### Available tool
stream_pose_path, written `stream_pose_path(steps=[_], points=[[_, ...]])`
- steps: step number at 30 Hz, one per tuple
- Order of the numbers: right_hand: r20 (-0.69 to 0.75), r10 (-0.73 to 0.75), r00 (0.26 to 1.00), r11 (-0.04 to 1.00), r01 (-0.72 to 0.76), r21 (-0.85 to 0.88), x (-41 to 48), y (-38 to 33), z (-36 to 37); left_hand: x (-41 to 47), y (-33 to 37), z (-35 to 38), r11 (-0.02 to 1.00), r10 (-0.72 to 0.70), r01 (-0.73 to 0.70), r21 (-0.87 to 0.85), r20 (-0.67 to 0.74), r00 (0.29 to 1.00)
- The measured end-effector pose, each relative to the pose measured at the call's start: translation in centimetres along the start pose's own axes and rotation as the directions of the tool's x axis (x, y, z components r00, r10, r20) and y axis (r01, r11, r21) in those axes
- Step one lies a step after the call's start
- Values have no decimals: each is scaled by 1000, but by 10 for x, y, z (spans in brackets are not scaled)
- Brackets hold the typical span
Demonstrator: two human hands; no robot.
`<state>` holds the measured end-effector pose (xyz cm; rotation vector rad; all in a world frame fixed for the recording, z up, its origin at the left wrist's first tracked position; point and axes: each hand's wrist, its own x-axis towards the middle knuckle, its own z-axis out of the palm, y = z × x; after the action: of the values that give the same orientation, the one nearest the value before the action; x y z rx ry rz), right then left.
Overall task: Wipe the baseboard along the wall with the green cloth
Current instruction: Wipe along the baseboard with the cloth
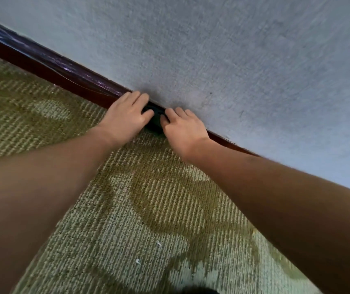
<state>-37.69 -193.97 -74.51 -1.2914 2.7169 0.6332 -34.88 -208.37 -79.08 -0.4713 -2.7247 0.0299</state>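
pressing firmly and sliding in one direction is, i think, the good way here, with the forearms low over the carpet (148, 209). the left hand (125, 117) presses the cloth (155, 122) with almost straight fingers; the right hand (183, 129) bends its fingers over the cloth edge and seems to grip it. the cloth is dark green, bunched small, mostly hidden between them, against the glossy dark baseboard (53, 67) under the wall (212, 60)
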Motion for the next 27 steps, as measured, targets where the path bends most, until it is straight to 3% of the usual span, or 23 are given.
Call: stream_pose_path(steps=[6,14,22,27], points=[[-63,-75,995,997,75,3,4,3,13,-2,-9,-7,995,18,-26,95,81,997],[-115,-135,984,986,145,82,30,-7,6,4,-16,-22,977,-131,96,189,180,975],[-256,-113,960,977,154,146,8,22,26,11,7,-24,967,25,-71,245,186,982],[-362,-56,931,985,112,134,0,17,32,14,16,-29,961,28,-84,264,208,978]])
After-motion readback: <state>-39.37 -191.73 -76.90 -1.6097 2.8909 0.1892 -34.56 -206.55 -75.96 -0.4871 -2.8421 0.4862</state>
